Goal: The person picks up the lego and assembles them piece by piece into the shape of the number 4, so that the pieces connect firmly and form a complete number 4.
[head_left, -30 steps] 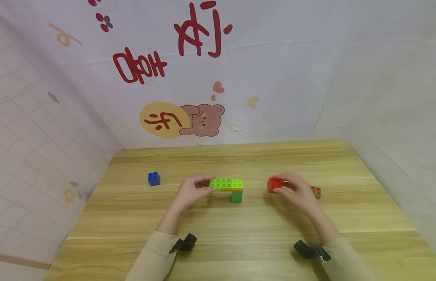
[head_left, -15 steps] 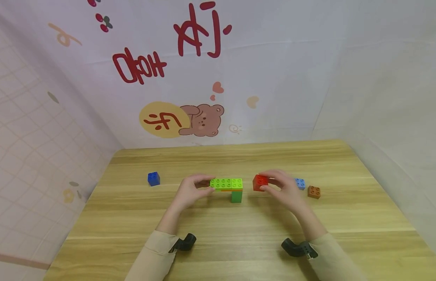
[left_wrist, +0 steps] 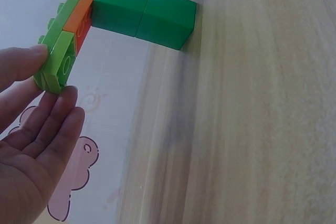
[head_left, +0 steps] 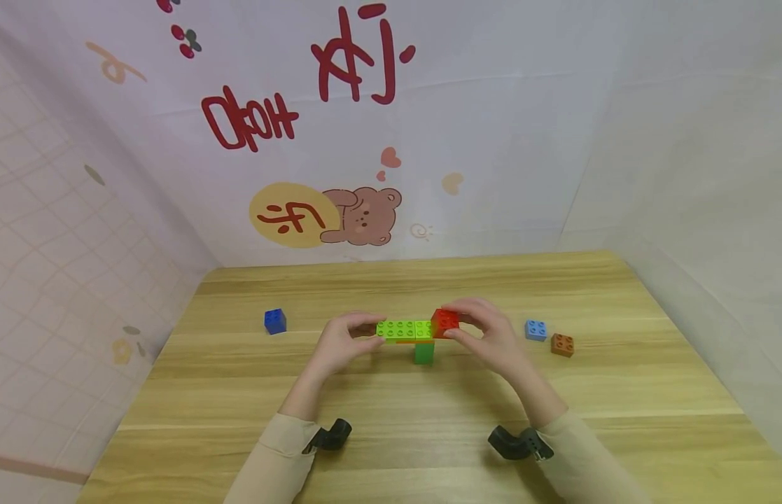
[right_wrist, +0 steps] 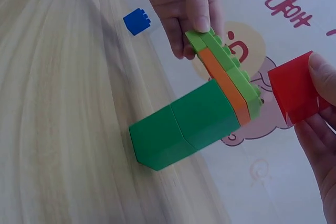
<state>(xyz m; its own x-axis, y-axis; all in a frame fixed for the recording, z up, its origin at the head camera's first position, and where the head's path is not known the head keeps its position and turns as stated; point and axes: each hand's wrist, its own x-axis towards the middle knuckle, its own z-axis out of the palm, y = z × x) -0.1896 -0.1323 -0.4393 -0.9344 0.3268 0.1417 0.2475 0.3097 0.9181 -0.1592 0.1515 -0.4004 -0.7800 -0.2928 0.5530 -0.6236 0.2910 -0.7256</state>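
Between the wooden table's point(head_left: 397, 434) side edges, my left hand point(head_left: 340, 346) pinches a green-and-orange plastic-brick structure point(head_left: 400, 330), my right hand point(head_left: 496, 343) a red plastic cube point(head_left: 443, 325).

Smooth plastic bricks point(head_left: 397, 329), wood-grain tabletop point(head_left: 391, 448), creased cloth backdrop point(head_left: 504, 126)

A dark-blue plastic cube point(head_left: 275, 321) lies left of an L-shaped green-and-orange plastic structure point(head_left: 397, 330), a red plastic cube point(head_left: 444, 324) above its right end.
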